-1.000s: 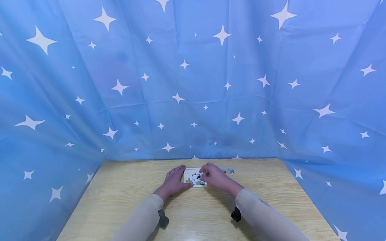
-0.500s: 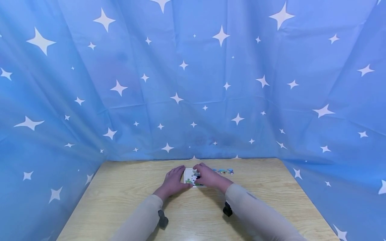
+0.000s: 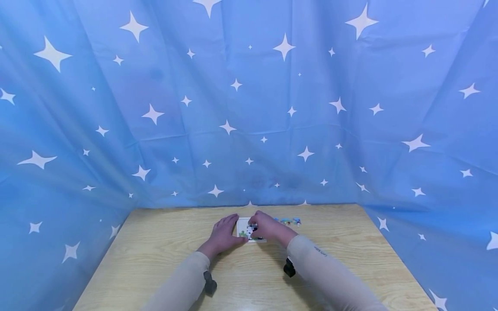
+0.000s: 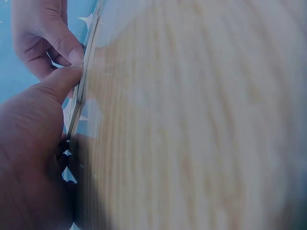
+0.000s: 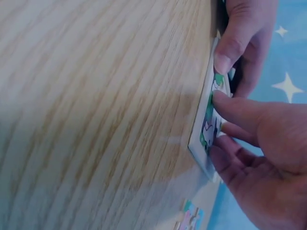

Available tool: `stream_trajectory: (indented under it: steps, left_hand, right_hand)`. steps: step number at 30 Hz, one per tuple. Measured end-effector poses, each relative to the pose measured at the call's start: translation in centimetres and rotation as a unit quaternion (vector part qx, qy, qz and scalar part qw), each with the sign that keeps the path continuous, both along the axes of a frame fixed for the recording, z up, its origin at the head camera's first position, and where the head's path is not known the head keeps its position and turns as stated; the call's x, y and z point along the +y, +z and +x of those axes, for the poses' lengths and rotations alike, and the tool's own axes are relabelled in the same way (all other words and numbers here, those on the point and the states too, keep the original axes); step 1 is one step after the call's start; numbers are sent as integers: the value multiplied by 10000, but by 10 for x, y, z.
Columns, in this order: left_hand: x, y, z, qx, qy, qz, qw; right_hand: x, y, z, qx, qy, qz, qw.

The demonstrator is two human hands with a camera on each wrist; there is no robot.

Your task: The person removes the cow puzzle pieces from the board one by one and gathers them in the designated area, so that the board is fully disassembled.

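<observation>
Ahead of you hangs a creased blue curtain (image 3: 268, 90), tinged violet in places and scattered with white four-pointed stars (image 3: 284, 46) of many sizes. It wraps round on your left and right as well, dropping beyond both side edges of the surface (image 3: 151, 242). That surface is pale, wood-grained and slightly glossy, its grain running mostly side to side from where you look down, and its far edge lies right along the curtain. In your two wrist views the wood grain fills much of the picture, with starred blue cloth behind.
</observation>
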State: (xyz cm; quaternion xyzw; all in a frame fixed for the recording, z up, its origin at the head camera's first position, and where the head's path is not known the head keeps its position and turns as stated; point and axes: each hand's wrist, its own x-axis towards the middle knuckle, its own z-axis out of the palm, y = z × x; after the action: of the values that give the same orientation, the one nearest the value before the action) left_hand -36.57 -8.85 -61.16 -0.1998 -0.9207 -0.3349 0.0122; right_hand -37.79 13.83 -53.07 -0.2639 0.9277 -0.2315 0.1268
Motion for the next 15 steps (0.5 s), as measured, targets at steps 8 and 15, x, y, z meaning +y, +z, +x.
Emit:
stream_trajectory:
  steps: [8,15]
  left_hand:
    - [0,1,1,-24,6,-8,10000]
    - [1,-1,0,42,53,-34,10000]
  right_hand:
    - [-2,0,1,2,-96,14,10000]
    - [-1,-1,0,-5,-172,-112,9998]
